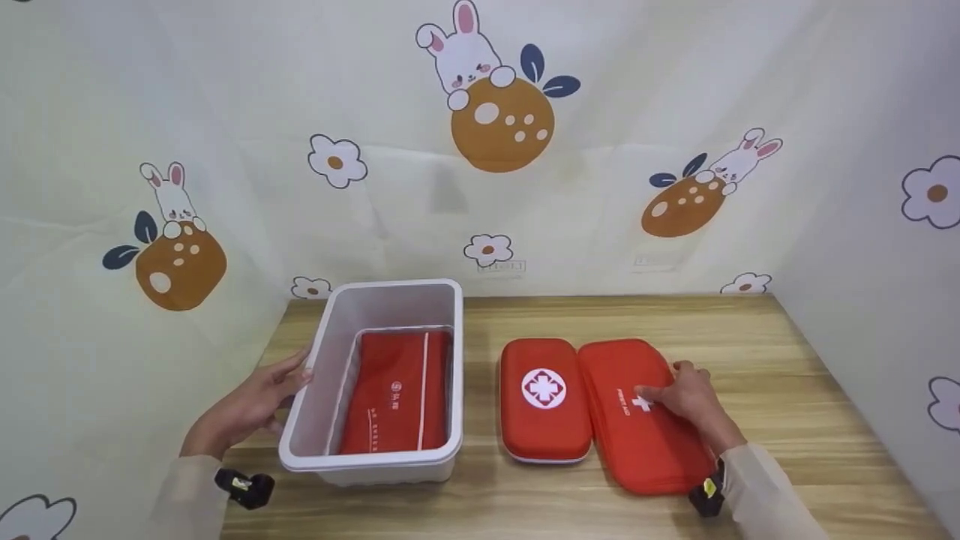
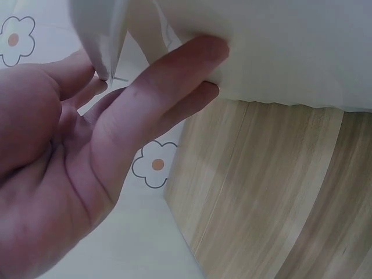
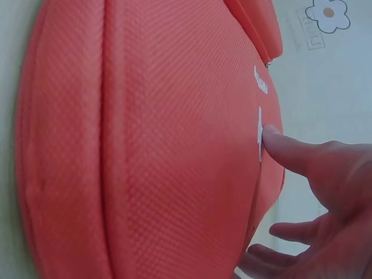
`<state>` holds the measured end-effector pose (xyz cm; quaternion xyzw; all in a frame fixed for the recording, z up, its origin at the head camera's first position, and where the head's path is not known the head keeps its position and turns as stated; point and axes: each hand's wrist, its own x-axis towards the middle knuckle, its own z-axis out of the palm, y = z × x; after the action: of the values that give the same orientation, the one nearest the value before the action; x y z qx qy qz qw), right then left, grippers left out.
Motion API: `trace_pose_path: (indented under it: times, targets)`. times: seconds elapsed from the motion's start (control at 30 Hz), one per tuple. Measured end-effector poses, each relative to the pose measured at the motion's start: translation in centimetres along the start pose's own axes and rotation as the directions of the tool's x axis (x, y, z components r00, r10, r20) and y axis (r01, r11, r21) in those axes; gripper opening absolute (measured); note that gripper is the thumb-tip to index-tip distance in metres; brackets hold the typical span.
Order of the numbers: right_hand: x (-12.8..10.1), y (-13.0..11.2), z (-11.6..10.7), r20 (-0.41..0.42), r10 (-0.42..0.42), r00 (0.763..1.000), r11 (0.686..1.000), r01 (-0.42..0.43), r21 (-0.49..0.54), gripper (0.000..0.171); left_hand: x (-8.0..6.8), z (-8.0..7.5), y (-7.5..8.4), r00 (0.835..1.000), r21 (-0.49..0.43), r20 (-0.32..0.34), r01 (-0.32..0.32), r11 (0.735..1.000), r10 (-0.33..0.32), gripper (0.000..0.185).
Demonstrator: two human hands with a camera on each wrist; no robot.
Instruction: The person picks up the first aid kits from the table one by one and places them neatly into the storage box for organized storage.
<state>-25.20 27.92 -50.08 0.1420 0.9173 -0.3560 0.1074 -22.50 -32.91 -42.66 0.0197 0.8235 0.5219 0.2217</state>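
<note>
the left hand is resting against the left outer wall of the white plastic bin, its fingers lying straight and relaxed along the wall, grasping nothing. the bin is sitting on the left part of the wooden table, and a red pouch is lying flat inside it. the right hand is lying on the larger red first-aid case, fingers loosely extended, the thumb tip touching the white cross; the far fingers are reaching over its right edge. this case is lying at the table's near right, touching the smaller red case just to its left, between it and the bin.
</note>
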Motion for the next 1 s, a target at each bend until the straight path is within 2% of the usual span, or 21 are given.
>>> trace_pose_path:
  times: [0.1, 0.23, 0.37, 0.47, 0.87, 1.0]
  targets:
    - [-0.1, 0.1, -0.1, 0.003, -0.019, 1.000, 0.999, 0.019, -0.034, 0.094, 0.0, 0.0, 0.0, 1.000, 0.000, 0.002, -0.002, 1.000, 0.002, 0.073]
    - [-0.1, 0.3, 0.1, -0.014, -0.062, 0.998, 0.994, 0.060, -0.087, 0.070, 0.0, 0.0, -0.1, 0.999, -0.022, 0.023, -0.034, 0.999, 0.034, 0.072]
    - [-0.1, 0.7, 0.2, -0.024, -0.068, 0.997, 0.993, 0.065, -0.101, 0.049, 0.0, 0.1, -0.1, 0.999, -0.030, 0.031, -0.040, 0.999, 0.041, 0.071]
    - [0.0, 0.9, 0.0, -0.012, -0.053, 0.999, 0.995, 0.052, -0.085, 0.048, 0.1, 0.1, 0.0, 0.999, -0.019, 0.027, -0.034, 0.999, 0.035, 0.071]
    - [0.9, 1.6, -1.3, 0.126, 0.011, 0.992, 1.000, -0.010, -0.010, 0.066, 0.1, 0.1, -0.1, 1.000, 0.005, 0.005, -0.006, 1.000, 0.006, 0.072]
    - [1.2, 1.7, -1.5, 0.134, -0.007, 0.991, 1.000, 0.006, 0.010, 0.058, 0.1, 0.1, -0.3, 1.000, -0.014, 0.007, -0.013, 1.000, 0.013, 0.072]
